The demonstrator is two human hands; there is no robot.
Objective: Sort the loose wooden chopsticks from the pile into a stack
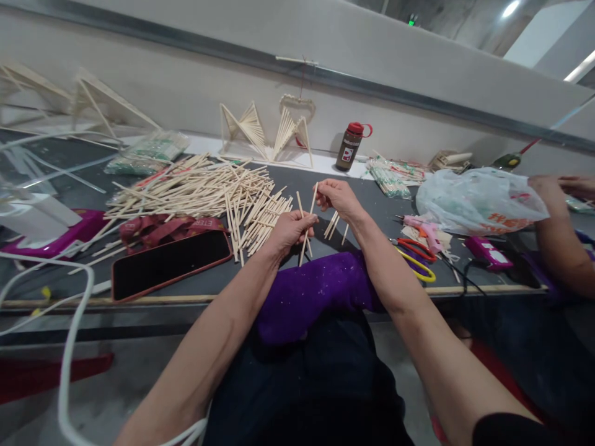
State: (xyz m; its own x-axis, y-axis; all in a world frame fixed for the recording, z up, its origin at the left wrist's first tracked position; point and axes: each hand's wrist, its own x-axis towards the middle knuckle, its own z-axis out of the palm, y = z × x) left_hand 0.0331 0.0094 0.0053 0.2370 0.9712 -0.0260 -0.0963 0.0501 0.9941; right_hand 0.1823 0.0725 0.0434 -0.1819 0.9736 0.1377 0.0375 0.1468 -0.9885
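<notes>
Two thin wooden sticks [301, 204] cross at the fingers of my left hand [294, 228], which is closed around them low down. My right hand [333, 193] pinches the upper end of the stick that leans right. Beneath my hands a purple cloth [316, 288] hangs over the table's front edge. A few loose sticks [331, 225] lie just under my right wrist. To the left of my left hand, short sticks [264, 222] lie side by side, next to a large pile of sticks [195, 186].
A phone [171, 265] lies front left near a red ribbon [162, 230]. Stick models [251, 127] and a bottle [348, 148] stand at the back. Pliers [418, 260], a pink glue gun [430, 235] and a plastic bag [478, 201] are right, beside another person's arm [560, 229].
</notes>
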